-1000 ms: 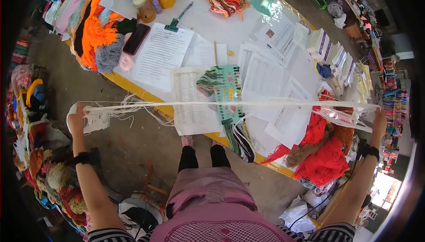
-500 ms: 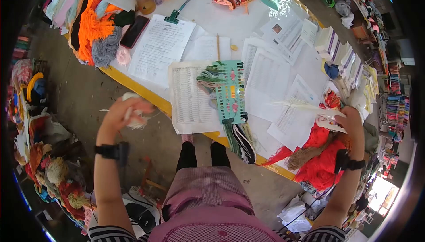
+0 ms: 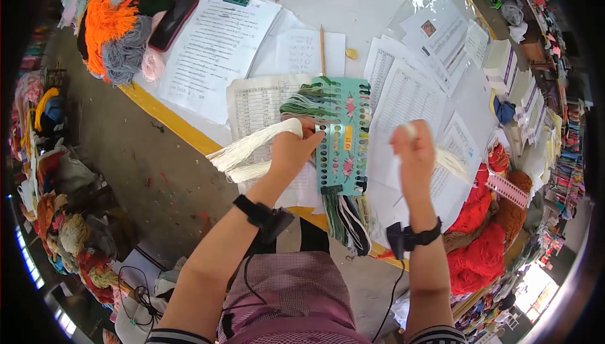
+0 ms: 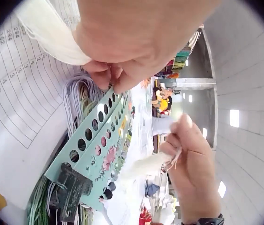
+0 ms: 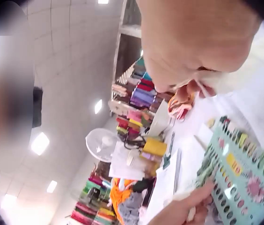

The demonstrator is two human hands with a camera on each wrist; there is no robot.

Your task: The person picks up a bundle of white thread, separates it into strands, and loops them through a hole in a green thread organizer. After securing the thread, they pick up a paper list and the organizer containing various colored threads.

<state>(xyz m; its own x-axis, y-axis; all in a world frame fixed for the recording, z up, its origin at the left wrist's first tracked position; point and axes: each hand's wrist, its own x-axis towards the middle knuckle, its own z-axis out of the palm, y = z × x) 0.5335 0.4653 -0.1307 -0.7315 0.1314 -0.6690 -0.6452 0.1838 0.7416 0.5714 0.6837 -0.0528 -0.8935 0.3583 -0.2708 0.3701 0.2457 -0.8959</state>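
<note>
My left hand [image 3: 291, 152] holds a hank of white thread [image 3: 249, 147], whose cut ends hang to the left over a printed sheet [image 3: 242, 101]. Its fingertips meet the left edge of a teal thread card [image 3: 345, 142] with rows of holes. Green and grey threads [image 3: 305, 101] are looped along that edge, and a dark clip [image 4: 71, 190] grips the card's lower end. Raised to the right of the card, my right hand [image 3: 416, 155] grips another bunch of white thread [image 3: 451, 164], its ends trailing right; short ends poke out by its fingers in the left wrist view.
On the white table lie a clipboard with papers [image 3: 217, 54], a phone [image 3: 173, 22], a pencil [image 3: 322, 51] and more printed sheets [image 3: 406, 104]. Orange yarn [image 3: 110, 26] is heaped at the left, red yarn [image 3: 479, 243] at the right. Stacked boxes [image 3: 504, 70] stand along the right edge.
The white thread was stretched between my widely spread hands; then it parted into two bunches. Both hands have since come inward, the left to the card's edge, the right just beside the card.
</note>
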